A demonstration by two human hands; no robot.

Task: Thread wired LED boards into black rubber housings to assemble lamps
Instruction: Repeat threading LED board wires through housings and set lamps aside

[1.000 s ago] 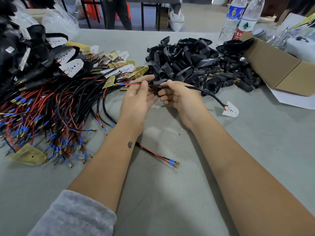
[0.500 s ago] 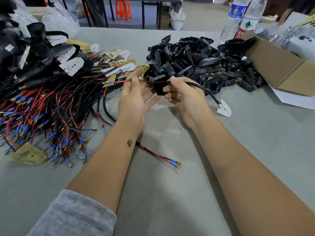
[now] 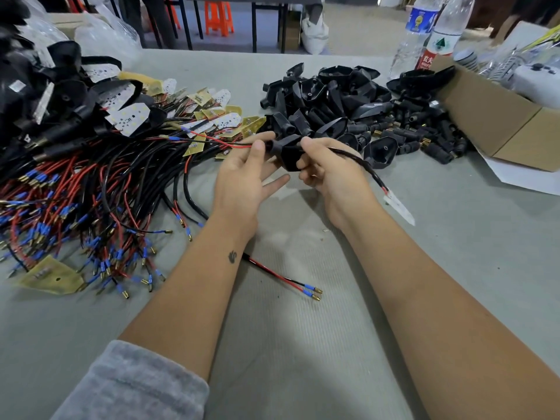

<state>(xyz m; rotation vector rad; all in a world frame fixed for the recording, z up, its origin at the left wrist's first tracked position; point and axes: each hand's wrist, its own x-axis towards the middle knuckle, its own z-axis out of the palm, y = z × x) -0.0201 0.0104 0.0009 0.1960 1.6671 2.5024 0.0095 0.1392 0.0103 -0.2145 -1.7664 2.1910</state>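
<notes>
Rubber housing (image 3: 288, 153), black and kind of funnel-shaped, is up off the table between both hands, just in front of the big heap of loose housings (image 3: 348, 107). Right hand (image 3: 333, 177) has its fingers curled around the housing's wide end, thumb on top, so it's properly gripping it. A black cable (image 3: 357, 160) comes out on that side and hangs over the right hand down to a little white LED board (image 3: 398, 207), which dangles just above the grey table (image 3: 303, 344). Left hand (image 3: 242, 174) is pinching the thin red and black wires (image 3: 230, 144) right at the narrow neck of the housing, thumb and forefinger tight together, the other fingers loose and spread underneath. Off to the left there's a huge tangle of red and black wires with blue-sleeved tips (image 3: 75, 213), with more boards (image 3: 224, 121) mixed in at the far side. One stray wire pair (image 3: 288, 281) pokes out from under the left forearm. Cardboard box (image 3: 500, 122) sits on the right, two water bottles (image 3: 430, 34) behind it. Grey sleeve (image 3: 136, 386) pushed up on the left arm.
</notes>
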